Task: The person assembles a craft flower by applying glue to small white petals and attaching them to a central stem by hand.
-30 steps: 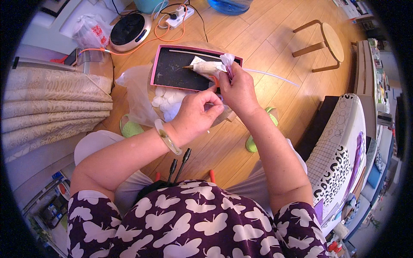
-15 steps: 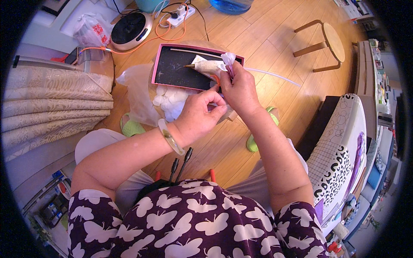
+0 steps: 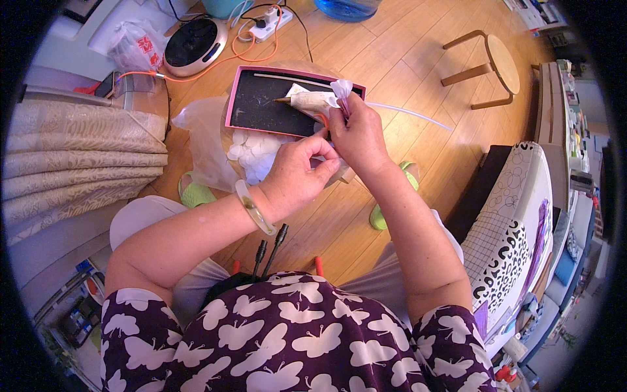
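My right hand is closed around a small flower-like piece, with white petals at the top and a purple lower part. Below and left of it, my left hand pinches thumb to forefinger; whatever lies between those fingertips is too small or hidden. Just beyond both hands, a whitish glue gun with a brass-coloured nozzle lies in a shallow black tray with a pink rim. White round petal-like pieces are heaped between the tray and my left hand.
A clear plastic bag hangs left of the tray. Farther off are a round black-topped appliance, a power strip with orange cable, and a wooden stool. A patterned covered piece of furniture stands to the right.
The whole view has shifted slightly, moving everything a little to the left. Both hands keep nearly the same grip and place over the tray's near edge.
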Motion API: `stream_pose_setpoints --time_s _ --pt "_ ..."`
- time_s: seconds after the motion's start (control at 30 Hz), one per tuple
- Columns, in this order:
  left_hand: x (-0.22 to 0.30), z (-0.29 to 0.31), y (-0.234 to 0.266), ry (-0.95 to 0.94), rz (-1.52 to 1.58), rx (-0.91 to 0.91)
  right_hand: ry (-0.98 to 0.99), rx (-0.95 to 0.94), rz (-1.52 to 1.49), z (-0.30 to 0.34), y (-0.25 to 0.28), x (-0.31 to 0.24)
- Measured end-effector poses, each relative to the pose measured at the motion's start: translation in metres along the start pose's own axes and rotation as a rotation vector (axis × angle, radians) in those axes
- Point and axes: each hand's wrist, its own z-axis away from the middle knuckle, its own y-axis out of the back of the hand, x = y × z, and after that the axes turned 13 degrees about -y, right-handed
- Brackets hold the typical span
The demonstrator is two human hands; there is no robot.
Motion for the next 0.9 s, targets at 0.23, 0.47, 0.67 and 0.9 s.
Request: stream_pose_setpoints --time_s 0.23,0.47,0.67,0.9 --pt "-0.0013 0.0004 0.0011 0.020 -0.030 -0.017 0.010 0.008 -0.003 -0.0004 -0.0014 -0.0001" --pt "-0.0003 -0.0002 0.0002 0.027 -0.038 -0.021 0.005 0.008 -0.012 -0.0004 -0.0012 -0.0008" --pt "-0.0005 0.0009 -0.0001 0.003 -0.064 -0.003 -0.001 0.001 0.018 0.0004 0.0003 -0.0026" --pt "0.0006 0.0006 0.0018 0.003 -0.047 -0.015 -0.015 -0.009 0.042 0.0003 0.0013 -0.0040"
